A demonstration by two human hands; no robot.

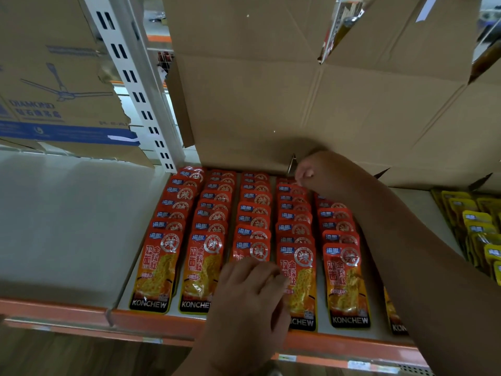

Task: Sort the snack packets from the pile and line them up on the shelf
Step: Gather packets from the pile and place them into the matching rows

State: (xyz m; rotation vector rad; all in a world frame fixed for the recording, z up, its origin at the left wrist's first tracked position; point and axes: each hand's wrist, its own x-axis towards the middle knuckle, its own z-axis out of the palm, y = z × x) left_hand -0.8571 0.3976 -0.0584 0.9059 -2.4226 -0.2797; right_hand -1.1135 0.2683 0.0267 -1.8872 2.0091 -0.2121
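The white shelf (67, 226) holds red KONCHEW snack packets (160, 270), overlapped in 5 columns. The left hand (252, 291) rests on column 3's front packet, fingers together. The right hand (311, 172) is at column 4's back end, fingers curled; I cannot tell whether they pinch anything. Yellow packets (477, 234) lie farthest right.

To your upper left sits a cardboard box (54, 85) printed with a blue ceiling fan and a blue band. A white slotted upright (135, 88) rises just right of it. Ahead of you stands a large plain brown carton (271, 90), flaps open.
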